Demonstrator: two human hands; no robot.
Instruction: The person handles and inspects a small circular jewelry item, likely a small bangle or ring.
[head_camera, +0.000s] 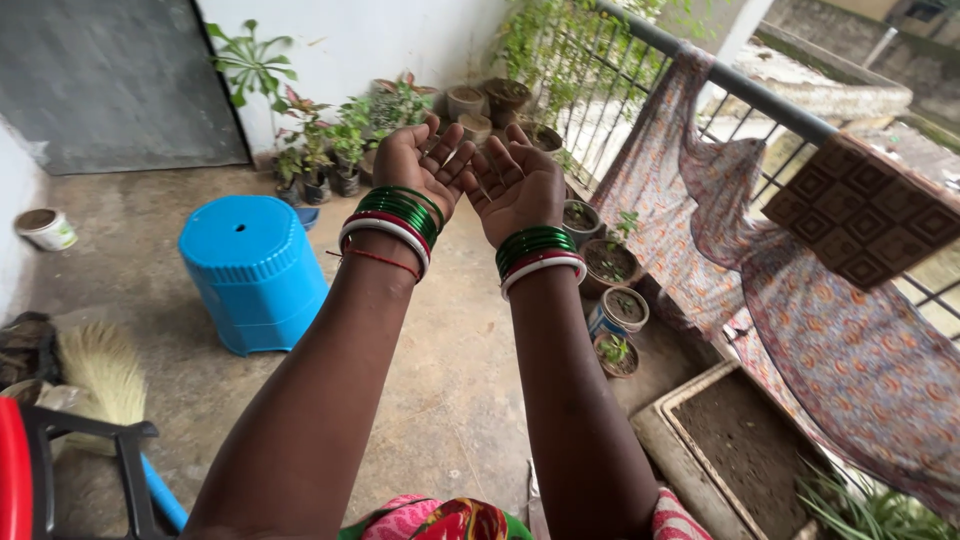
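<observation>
Both my arms stretch out in front of me at chest height, palms turned up. My left hand (418, 160) and my right hand (515, 182) sit side by side, almost touching, fingers loosely curled and apart, with nothing in either. Green, red and white bangles ring my left wrist (392, 220) and my right wrist (538, 255). A thin red thread also circles the left wrist.
A blue plastic stool (252, 270) stands on the concrete floor at left. Potted plants (330, 140) line the far wall and the railing (760, 95), where a patterned cloth (850, 350) hangs. A soil-filled planter box (745, 445) lies at lower right, a broom (105, 375) at left.
</observation>
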